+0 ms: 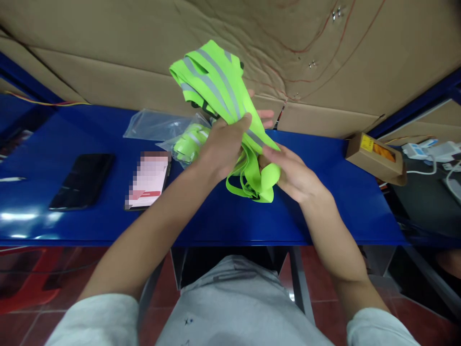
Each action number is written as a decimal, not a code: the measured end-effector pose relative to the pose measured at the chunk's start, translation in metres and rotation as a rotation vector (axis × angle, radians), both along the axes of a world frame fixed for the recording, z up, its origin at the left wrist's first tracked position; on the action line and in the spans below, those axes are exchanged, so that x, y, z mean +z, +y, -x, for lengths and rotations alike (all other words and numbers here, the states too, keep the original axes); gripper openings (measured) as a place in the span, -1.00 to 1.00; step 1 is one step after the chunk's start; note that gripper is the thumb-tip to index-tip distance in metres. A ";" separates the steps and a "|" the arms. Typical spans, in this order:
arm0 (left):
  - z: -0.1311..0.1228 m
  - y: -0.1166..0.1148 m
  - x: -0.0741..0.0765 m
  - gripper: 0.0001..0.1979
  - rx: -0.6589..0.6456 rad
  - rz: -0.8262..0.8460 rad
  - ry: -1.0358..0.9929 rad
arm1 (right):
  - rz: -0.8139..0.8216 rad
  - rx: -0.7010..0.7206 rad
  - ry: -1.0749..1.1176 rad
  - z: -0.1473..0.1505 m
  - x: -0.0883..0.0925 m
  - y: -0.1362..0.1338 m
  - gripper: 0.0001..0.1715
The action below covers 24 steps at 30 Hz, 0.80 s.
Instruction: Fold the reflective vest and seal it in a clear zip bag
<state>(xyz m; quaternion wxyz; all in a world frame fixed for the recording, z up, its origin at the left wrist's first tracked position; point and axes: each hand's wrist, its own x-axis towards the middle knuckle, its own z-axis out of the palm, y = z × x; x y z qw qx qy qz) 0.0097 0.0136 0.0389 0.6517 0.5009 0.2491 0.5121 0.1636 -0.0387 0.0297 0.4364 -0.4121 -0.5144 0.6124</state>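
A neon green safety vest (212,79) with grey reflective stripes is held up above the blue table (216,221). My left hand (221,144) grips its middle, thumb over a grey stripe, fingers wrapped round the cloth. My right hand (293,173) pinches the vest's lower bunched end (264,185) just below and to the right. Behind my left hand lies a clear plastic bag (185,144) holding another folded green vest.
An empty clear bag (153,125) lies on the table at the back. A black phone (82,180) and a second phone with a lit screen (148,180) lie at the left. A small cardboard box (376,158) sits at the right edge. Cardboard sheets (108,48) form the back wall.
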 end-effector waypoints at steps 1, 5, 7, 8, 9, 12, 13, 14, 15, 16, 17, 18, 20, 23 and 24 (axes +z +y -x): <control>0.002 -0.001 0.002 -0.47 0.014 0.006 -0.018 | -0.055 -0.026 -0.057 -0.001 -0.003 -0.002 -0.46; 0.008 -0.003 0.014 -0.47 0.128 -0.005 -0.118 | -0.317 -0.131 -0.345 -0.007 -0.019 -0.010 -0.64; 0.010 -0.003 0.019 -0.52 0.155 -0.031 -0.167 | -0.398 -0.219 -0.428 -0.010 -0.024 -0.012 -0.66; 0.010 -0.003 0.020 -0.54 0.151 -0.041 -0.178 | -0.403 -0.261 -0.414 -0.011 -0.025 -0.013 -0.65; 0.010 -0.003 0.021 -0.55 0.143 -0.054 -0.183 | -0.382 -0.286 -0.360 -0.012 -0.026 -0.013 -0.64; 0.011 -0.002 0.021 -0.53 0.160 -0.106 -0.200 | -0.248 -0.212 -0.137 -0.014 -0.024 -0.015 -0.63; 0.012 -0.002 0.021 -0.51 0.171 -0.110 -0.200 | -0.217 -0.180 -0.087 -0.014 -0.023 -0.015 -0.64; 0.013 -0.001 0.022 -0.48 0.187 -0.105 -0.200 | -0.198 -0.159 -0.053 -0.015 -0.023 -0.015 -0.65; 0.014 -0.001 0.022 -0.44 0.184 -0.083 -0.193 | -0.187 -0.151 -0.030 -0.016 -0.022 -0.014 -0.65; 0.016 -0.001 0.023 -0.41 0.161 -0.050 -0.186 | -0.184 -0.153 -0.010 -0.017 -0.022 -0.013 -0.64; 0.017 0.000 0.023 -0.38 0.132 -0.013 -0.182 | -0.183 -0.158 0.008 -0.017 -0.022 -0.013 -0.62; 0.017 0.000 0.023 -0.36 0.107 0.020 -0.182 | -0.180 -0.158 0.024 -0.018 -0.022 -0.011 -0.60; 0.016 0.000 0.023 -0.36 0.095 0.059 -0.175 | -0.170 -0.146 0.047 -0.018 -0.022 -0.010 -0.58; 0.009 -0.002 0.019 -0.38 0.189 -0.004 -0.128 | -0.159 -0.150 0.047 -0.014 -0.022 -0.011 -0.64; 0.007 -0.002 0.018 -0.39 0.227 -0.042 -0.110 | -0.164 -0.157 0.033 -0.012 -0.022 -0.012 -0.63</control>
